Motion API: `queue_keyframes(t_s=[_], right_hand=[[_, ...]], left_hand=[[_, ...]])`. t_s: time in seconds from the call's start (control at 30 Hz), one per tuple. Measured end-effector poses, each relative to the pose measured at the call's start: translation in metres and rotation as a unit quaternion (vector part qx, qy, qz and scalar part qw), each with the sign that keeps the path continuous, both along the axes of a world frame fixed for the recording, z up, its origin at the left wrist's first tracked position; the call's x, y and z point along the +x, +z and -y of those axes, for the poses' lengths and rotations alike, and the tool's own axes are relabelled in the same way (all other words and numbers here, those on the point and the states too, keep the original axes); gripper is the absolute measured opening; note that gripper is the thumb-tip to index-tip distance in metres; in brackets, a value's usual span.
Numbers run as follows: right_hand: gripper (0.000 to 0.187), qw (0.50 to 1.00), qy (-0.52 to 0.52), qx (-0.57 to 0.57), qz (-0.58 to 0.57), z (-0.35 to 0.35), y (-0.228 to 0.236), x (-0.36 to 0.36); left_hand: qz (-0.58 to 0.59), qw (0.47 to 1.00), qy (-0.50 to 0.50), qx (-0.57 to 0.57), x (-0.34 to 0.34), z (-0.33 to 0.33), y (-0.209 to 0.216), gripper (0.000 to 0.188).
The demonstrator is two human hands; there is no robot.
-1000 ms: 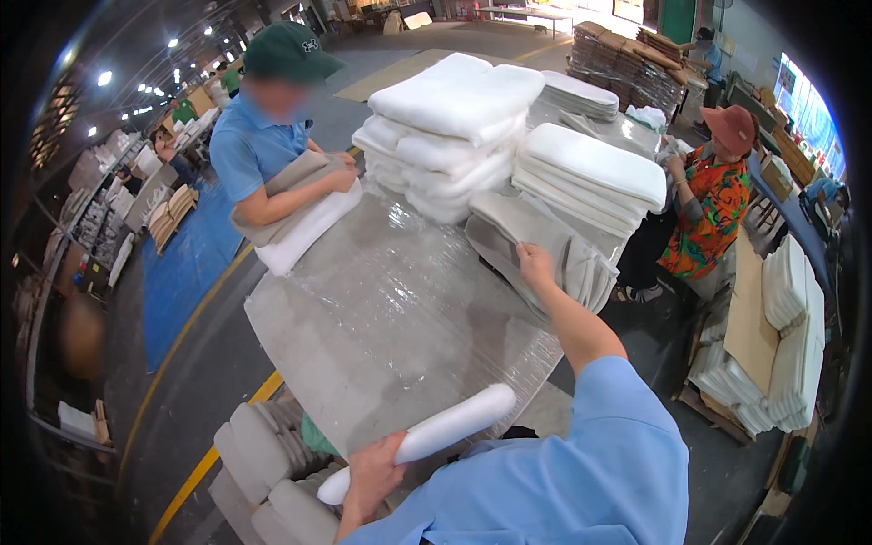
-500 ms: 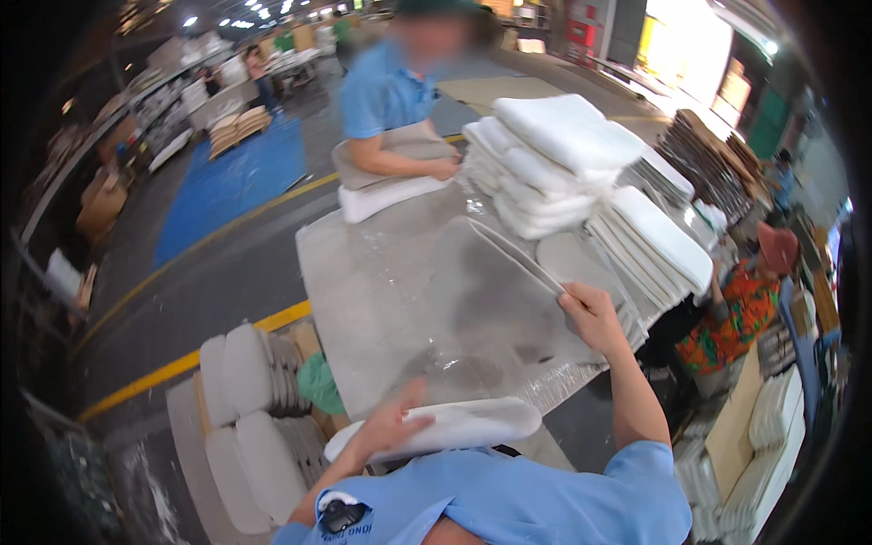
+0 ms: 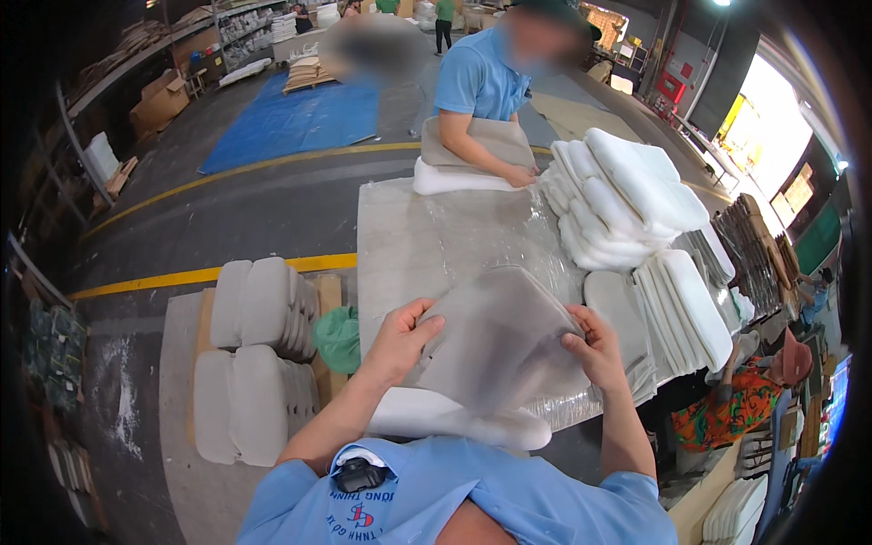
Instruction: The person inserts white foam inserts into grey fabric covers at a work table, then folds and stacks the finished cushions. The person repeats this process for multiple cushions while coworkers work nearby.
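A grey fabric cushion cover (image 3: 481, 336) is stretched between my two hands above the near end of the table, a dark shadow across its face. My left hand (image 3: 400, 343) pinches its left edge, thumb on top. On the opposite edge, my right hand (image 3: 595, 347) grips with the thumb toward me. Below the cover, close against my body, lies a white foam pad (image 3: 418, 415), partly hidden by the cover. Flat grey covers (image 3: 613, 309) lie to the right of my right hand, beside a leaning row of white pads (image 3: 677, 309).
The plastic-wrapped table (image 3: 400, 236) spreads ahead. Across it, a co-worker in a blue shirt (image 3: 468, 82) handles a grey cover and white pad. A tall stack of white pads (image 3: 627, 191) stands far right. Finished-looking grey cushions (image 3: 241, 391) and a green bag (image 3: 338, 338) sit left.
My left hand has moved up from the white pad and taken hold of the cover's left edge. The cover has come nearer my body, over the pad. My view has shifted.
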State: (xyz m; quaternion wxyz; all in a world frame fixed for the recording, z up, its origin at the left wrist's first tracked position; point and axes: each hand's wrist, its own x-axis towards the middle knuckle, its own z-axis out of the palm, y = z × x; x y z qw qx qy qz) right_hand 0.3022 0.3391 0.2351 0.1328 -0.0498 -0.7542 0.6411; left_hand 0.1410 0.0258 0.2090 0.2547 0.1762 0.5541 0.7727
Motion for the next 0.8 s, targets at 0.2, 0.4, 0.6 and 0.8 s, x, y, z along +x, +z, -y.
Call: queue_keyframes(t_s=[0.2,0.4,0.6,0.8], right_hand=[[0.047,0.976,-0.057,0.183,-0.108,0.035,0.034,-0.043],[0.019,0.970,-0.035,0.223,-0.094,0.052,0.063,-0.059],[0.020,0.991,-0.031,0.074,-0.106,0.044,0.058,-0.060],[0.032,0.945,-0.104,0.282,-0.132,0.045,0.079,-0.054]], left_hand=[[-0.107,0.990,-0.043,-0.081,0.002,-0.008,0.047,0.029],[-0.167,0.985,-0.046,-0.003,0.023,-0.008,0.085,0.033],[-0.119,0.990,-0.066,-0.021,0.008,0.017,0.040,0.036],[-0.153,0.984,-0.069,-0.059,0.002,0.014,0.028,0.032]])
